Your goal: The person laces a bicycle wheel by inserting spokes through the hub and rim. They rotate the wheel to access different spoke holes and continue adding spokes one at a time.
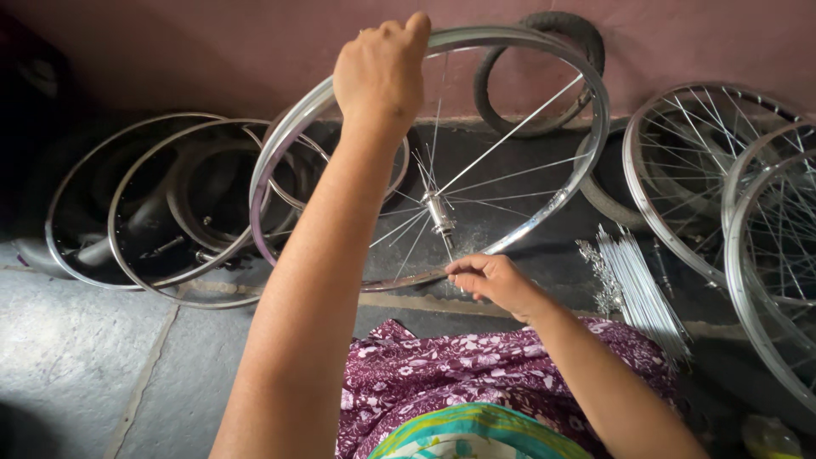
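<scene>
Left hand [380,72] clamped over the top of a bicycle wheel rim [578,81], fingers curled round the metal, holding it upright and tilted slightly toward the wall. Right hand [489,280] down at the lower edge of the same rim, fingertips pinched together on what looks like a spoke end or nipple; too small to tell which. Hub [439,212] hanging near the middle of the rim, only partly laced, a few spokes [510,136] fanning out to the far side, wide gaps elsewhere. Bundle of loose spokes [637,285] lying on the floor just beside the right forearm, within easy reach. Bare rims [140,212] leaning to the left, laced wheels [705,170] stacked to the right, a tyre [586,38] against the wall behind. Purple flowered cloth [476,370] over the lap below the rim. Probably best done with a firm top grip so the rim cannot swing, the hub kept centred, each spoke led straight to its hole without bending, and the nipple started gently by fingertip, not forced, tension left even and loose for now.
</scene>
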{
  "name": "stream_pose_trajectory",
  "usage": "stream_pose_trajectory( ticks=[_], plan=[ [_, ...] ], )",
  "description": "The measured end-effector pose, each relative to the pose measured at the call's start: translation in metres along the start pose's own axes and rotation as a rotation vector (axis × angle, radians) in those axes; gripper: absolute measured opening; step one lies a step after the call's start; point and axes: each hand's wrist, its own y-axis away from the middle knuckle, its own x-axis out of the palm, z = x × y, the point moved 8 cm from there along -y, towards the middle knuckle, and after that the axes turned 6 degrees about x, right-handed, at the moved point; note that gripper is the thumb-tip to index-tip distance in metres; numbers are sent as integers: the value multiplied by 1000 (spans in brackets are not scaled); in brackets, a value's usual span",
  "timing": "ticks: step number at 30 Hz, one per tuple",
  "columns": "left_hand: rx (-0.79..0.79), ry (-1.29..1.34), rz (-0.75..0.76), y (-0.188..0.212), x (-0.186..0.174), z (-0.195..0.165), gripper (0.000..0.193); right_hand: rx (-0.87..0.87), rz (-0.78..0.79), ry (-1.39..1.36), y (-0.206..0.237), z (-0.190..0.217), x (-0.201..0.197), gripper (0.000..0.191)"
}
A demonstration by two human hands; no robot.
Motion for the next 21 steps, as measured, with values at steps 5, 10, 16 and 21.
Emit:
stream_pose_trajectory(
  ticks=[5,10,16,21],
  plan=[
    [1,14,4,3,0,1,21,-93,78,205,-14,29,2,57],
    [3,17,11,1,0,-3,24,-204,-562,805,-25,70,-24,62],
    [-1,16,30,2,1,-1,23,-59,-747,773,22,-11,-76,59],
    [9,30,67,-2,9,-5,24,570,-858,822,98,-155,-238,63]
  ],
)
